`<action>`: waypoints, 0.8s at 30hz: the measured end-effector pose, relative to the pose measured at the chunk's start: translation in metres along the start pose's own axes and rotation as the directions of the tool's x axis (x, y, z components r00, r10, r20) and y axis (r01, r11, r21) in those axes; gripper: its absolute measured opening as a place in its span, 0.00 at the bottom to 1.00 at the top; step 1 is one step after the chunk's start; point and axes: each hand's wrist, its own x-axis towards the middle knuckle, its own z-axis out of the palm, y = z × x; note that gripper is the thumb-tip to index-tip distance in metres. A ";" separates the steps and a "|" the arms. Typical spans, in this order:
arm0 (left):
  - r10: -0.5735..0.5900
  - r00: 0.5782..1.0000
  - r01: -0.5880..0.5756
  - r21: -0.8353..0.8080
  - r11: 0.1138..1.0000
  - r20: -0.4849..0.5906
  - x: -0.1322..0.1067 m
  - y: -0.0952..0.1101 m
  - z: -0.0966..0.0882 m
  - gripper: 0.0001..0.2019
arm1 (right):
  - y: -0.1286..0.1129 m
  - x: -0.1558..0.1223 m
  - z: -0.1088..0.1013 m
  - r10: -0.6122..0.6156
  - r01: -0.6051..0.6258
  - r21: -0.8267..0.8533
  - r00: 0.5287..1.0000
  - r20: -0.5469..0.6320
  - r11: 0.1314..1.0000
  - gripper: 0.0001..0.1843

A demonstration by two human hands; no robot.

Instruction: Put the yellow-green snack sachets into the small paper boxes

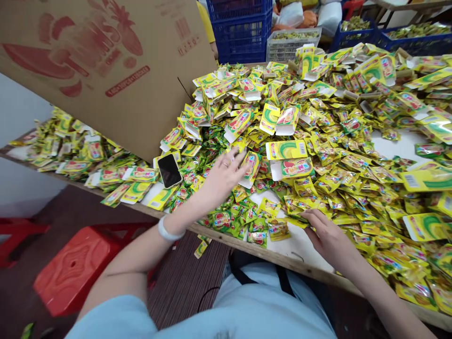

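The person in the light-blue shirt [243, 306] leans over a wooden-edged table with a white top [300, 242], both bare hands out over a sprawl of shiny packets. The left hand [222, 179], a pale band [169, 230] round its wrist, is palm down, its fingers parted and slightly bent. They reach the left side of a small yellow-and-green printed carton [251, 168] that lies tilted on the pile; from where I stand, I can't tell whether they press on it or just hover over it.

The right hand [328, 238] is low over the near side of the table, fingers curved, thumb beneath. A flat yellow foil sachet [296, 222] sits right at the fingertips, and I can't make out whether it is pinched or only touched.

Between the hands, but farther back, two more yellow cartons lie one beside the other. Glossy green sachets [226, 221] gather below the left hand, while a broad heap of yellow sachets [332, 183] spreads beyond the right. A dark-screened phone [169, 171] in a pale case rests left of the left hand, near a big brown cardboard box [106, 117] with red fruit printing.
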 end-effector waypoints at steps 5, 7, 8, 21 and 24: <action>0.195 0.980 -0.196 0.308 0.931 0.035 0.022 -0.061 -0.015 0.15 | 0.017 -0.010 0.005 0.130 -0.137 0.328 0.991 0.044 0.935 0.11; 0.229 0.972 -0.209 0.256 0.944 -0.051 0.016 -0.061 -0.013 0.08 | 0.016 -0.011 0.007 0.234 -0.212 0.558 0.972 0.032 0.802 0.10; 0.238 0.965 -0.214 0.196 0.957 -0.106 0.011 -0.056 -0.010 0.09 | 0.015 -0.010 0.009 0.266 -0.231 0.652 0.963 0.046 0.722 0.10; 0.154 0.983 -0.174 -0.220 0.960 -0.104 -0.031 0.049 0.079 0.43 | -0.035 0.011 0.007 0.310 -0.325 0.837 0.930 0.198 0.439 0.14; 0.129 0.976 -0.046 -0.407 0.912 0.177 -0.030 0.048 0.050 0.45 | -0.038 0.012 -0.006 0.303 -0.295 0.763 0.943 0.137 0.575 0.13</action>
